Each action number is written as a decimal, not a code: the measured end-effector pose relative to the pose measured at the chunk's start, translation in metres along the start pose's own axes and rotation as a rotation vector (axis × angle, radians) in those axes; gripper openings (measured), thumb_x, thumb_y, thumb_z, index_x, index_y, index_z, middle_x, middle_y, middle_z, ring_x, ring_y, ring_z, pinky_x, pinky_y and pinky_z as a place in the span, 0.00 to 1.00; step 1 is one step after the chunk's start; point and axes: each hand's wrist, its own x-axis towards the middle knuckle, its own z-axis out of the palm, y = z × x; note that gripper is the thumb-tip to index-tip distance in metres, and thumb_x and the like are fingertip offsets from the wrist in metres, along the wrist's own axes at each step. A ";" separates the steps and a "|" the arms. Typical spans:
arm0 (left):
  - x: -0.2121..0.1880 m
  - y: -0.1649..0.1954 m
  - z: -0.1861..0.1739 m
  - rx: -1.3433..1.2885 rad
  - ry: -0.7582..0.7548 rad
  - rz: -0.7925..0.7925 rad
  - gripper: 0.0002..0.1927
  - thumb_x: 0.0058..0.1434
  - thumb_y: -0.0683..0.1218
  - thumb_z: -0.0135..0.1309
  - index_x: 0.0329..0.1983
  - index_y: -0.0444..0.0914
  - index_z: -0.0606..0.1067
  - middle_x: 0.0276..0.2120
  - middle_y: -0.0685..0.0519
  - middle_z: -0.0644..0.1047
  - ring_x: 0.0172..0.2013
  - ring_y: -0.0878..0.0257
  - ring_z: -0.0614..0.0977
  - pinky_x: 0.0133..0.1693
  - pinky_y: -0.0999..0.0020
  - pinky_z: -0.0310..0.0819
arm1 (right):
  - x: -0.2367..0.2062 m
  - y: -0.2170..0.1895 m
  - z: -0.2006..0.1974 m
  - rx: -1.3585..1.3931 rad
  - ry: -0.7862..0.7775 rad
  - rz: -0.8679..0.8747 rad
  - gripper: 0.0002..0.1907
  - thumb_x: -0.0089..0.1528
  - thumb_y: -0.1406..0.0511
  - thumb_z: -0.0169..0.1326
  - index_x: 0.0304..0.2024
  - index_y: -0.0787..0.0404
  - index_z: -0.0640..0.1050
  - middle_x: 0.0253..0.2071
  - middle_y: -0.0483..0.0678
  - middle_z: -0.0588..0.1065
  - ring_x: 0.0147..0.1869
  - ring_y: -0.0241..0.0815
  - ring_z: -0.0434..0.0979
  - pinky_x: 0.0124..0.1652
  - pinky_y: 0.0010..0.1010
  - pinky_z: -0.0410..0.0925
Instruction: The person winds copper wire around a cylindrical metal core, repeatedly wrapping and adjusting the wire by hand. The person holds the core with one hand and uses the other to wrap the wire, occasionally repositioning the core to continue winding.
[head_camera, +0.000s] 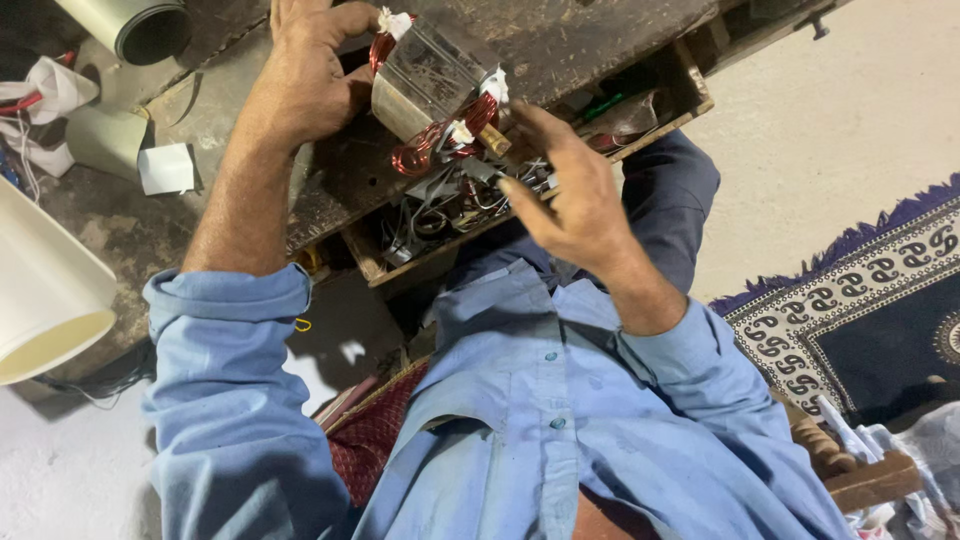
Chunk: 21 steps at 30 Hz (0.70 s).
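— Overhead, what is it you are working on?

— You have a wound metal core (432, 85) at about twelve o'clock in the view, resting on the front edge of a dark, scarred wooden workbench (600, 30). It is a grey, scratched block of stacked steel, tilted, with loops of red copper wire (415, 155) bulging from its near and far ends and scraps of white insulating paper (392, 22) tucked at the corners. A short brass-coloured stub (493, 140) pokes out at its four o'clock side.

— And your hands?

— Your left hand (300, 85) comes in from nine o'clock, forearm bare below a rolled blue sleeve (225, 300), and is curled against the core's left face, thumb hooked over the top near the far winding; it is closed on the core. Your right hand (570, 195) sits at the core's five o'clock, palm turned inward, fingers loosely spread and bent, the fingertips close to the brass stub. You cannot tell whether they pinch anything.

— Below the core?

— An open wooden drawer (690, 90) sits at six o'clock of it, crowded with metal scraps and wire. A cream roll (45, 290) lies at nine o'clock, a patterned rug (880, 290) at three.
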 end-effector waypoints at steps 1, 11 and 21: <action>0.000 0.000 0.001 0.007 0.008 0.028 0.19 0.63 0.49 0.73 0.54 0.41 0.81 0.63 0.43 0.69 0.67 0.42 0.64 0.67 0.45 0.56 | 0.003 -0.004 0.003 -0.026 0.003 -0.004 0.28 0.66 0.69 0.61 0.65 0.72 0.67 0.54 0.58 0.75 0.55 0.47 0.79 0.53 0.36 0.73; -0.004 -0.006 -0.002 0.044 -0.014 0.134 0.17 0.67 0.50 0.69 0.54 0.38 0.80 0.63 0.43 0.69 0.68 0.42 0.64 0.68 0.44 0.56 | 0.010 0.007 0.028 -0.105 0.176 0.061 0.21 0.60 0.74 0.68 0.54 0.66 0.77 0.37 0.50 0.72 0.37 0.43 0.77 0.38 0.33 0.71; -0.011 0.002 0.000 0.066 0.033 0.124 0.17 0.66 0.47 0.69 0.55 0.39 0.80 0.63 0.43 0.68 0.68 0.41 0.64 0.67 0.43 0.58 | 0.001 0.033 0.026 -0.204 0.276 0.184 0.19 0.54 0.68 0.71 0.24 0.65 0.70 0.25 0.50 0.73 0.29 0.44 0.74 0.32 0.34 0.64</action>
